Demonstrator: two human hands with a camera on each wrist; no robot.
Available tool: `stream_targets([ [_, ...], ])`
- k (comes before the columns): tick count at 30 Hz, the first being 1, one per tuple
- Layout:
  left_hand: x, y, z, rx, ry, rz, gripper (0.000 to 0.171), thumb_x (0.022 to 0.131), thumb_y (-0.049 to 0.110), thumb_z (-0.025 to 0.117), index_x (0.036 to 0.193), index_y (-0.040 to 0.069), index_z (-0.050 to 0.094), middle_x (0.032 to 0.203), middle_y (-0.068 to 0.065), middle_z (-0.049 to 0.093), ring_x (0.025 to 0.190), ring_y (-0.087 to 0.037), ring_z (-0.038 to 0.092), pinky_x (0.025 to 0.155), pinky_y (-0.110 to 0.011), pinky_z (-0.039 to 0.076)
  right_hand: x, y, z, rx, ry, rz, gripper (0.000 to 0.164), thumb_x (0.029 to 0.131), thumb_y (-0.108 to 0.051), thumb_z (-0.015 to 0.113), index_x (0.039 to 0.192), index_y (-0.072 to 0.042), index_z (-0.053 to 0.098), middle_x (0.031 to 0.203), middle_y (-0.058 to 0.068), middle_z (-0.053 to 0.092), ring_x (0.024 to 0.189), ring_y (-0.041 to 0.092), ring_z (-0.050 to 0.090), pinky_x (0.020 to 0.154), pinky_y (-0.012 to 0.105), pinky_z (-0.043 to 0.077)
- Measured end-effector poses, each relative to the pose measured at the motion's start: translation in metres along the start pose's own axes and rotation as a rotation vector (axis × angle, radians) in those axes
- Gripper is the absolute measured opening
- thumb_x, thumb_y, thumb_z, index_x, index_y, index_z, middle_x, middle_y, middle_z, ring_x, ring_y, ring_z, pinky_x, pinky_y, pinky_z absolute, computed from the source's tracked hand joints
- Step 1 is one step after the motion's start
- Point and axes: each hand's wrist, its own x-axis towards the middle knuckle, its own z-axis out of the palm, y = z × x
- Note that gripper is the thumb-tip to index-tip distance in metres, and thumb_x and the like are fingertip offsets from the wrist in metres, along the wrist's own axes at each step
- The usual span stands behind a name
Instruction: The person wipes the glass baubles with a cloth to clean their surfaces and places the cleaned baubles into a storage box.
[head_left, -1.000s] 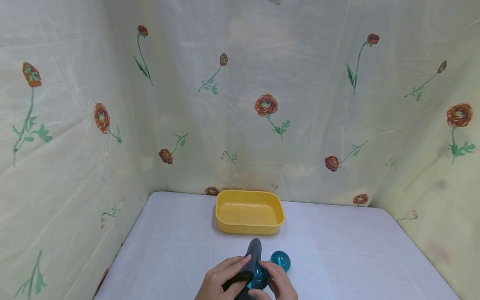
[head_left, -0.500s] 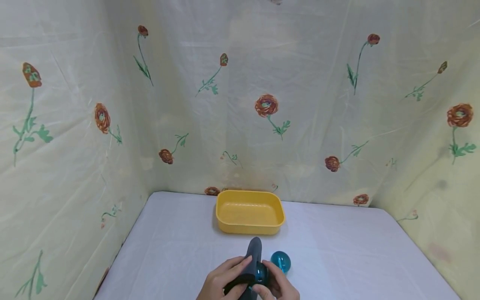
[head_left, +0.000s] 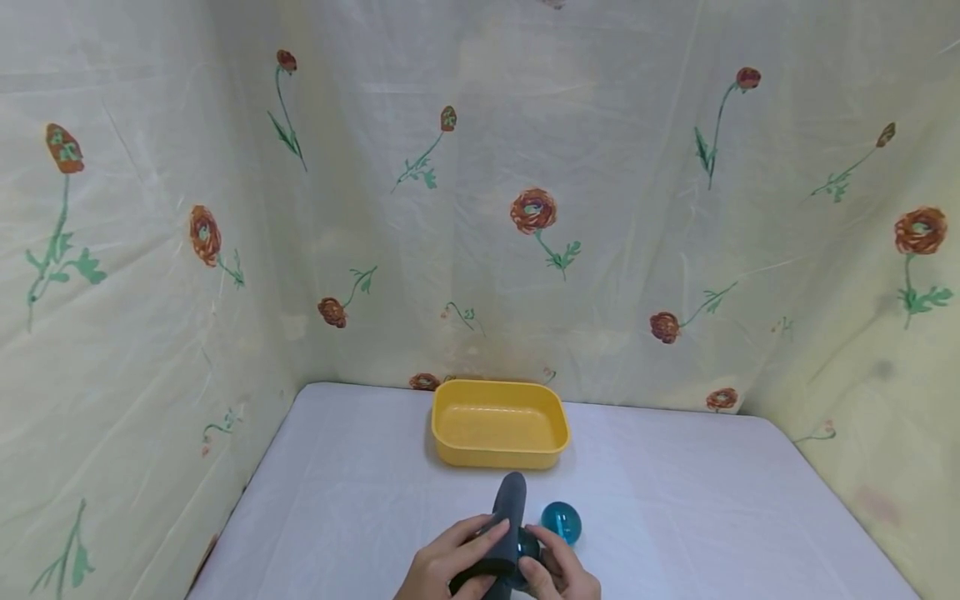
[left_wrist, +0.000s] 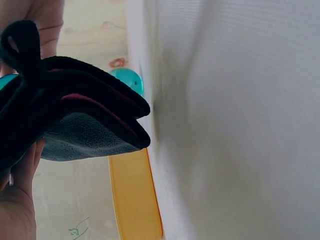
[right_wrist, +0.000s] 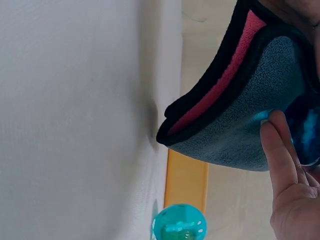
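Note:
In the head view my left hand point(head_left: 450, 562) grips a folded grey cloth point(head_left: 510, 504) with dark edging; pink inner layers show in the right wrist view. My right hand point(head_left: 566, 571) holds a shiny teal ball point(head_left: 528, 546) against the cloth's right side, its thumb and fingers on the ball. Part of this ball is hidden by fingers and cloth. Just beyond the right hand, a second teal see-through ball point(head_left: 562, 522) rests on the table. Seen from the left wrist, the cloth point(left_wrist: 85, 135) hangs above the white surface, with a loop at its top.
A yellow rectangular tub point(head_left: 498, 458) stands behind the hands, near the back of the white-covered table point(head_left: 675, 500). Flower-printed curtains point(head_left: 480, 208) hang behind the table and on both sides.
The held ball has shifted slightly right and turned against the cloth, while my right thumb has moved up over it. Cloth and left hand have edged slightly right. Tub and second ball stay put.

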Motion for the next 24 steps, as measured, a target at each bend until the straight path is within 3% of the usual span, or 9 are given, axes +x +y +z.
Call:
stream_targets([
  [6, 0.0001, -0.0009, 0.0015, -0.002, 0.012, 0.023, 0.042, 0.094, 0.034, 0.049, 0.136, 0.034, 0.044, 0.13, 0.002, 0.053, 0.106, -0.007, 0.057, 0.087, -0.022, 0.054, 0.0007, 0.0007, -0.0014, 0.032, -0.011, 0.011, 0.069, 0.087, -0.051, 0.053, 0.133, -0.001, 0.042, 0.11, 0.023, 0.064, 0.091, 0.023, 0.069, 0.074, 0.029, 0.058],
  [16, 0.0017, 0.0018, 0.0012, -0.022, 0.005, -0.064, 0.045, 0.092, 0.027, 0.054, 0.134, 0.038, 0.043, 0.13, 0.004, 0.052, 0.105, -0.005, 0.056, 0.087, -0.018, 0.052, -0.0007, -0.0017, 0.0022, -0.038, 0.028, 0.0, 0.063, 0.084, -0.049, 0.059, 0.133, -0.011, 0.045, 0.116, 0.015, 0.062, 0.093, 0.015, 0.065, 0.076, 0.022, 0.056],
  [24, 0.0024, 0.0022, 0.0009, -0.045, 0.012, -0.105, 0.045, 0.091, 0.024, 0.055, 0.133, 0.039, 0.045, 0.129, 0.003, 0.053, 0.105, -0.006, 0.056, 0.088, -0.017, 0.051, -0.0048, -0.0065, 0.004, -0.003, 0.017, -0.032, 0.065, 0.078, -0.046, 0.067, 0.13, -0.013, 0.046, 0.118, 0.011, 0.058, 0.102, 0.019, 0.062, 0.082, 0.021, 0.055],
])
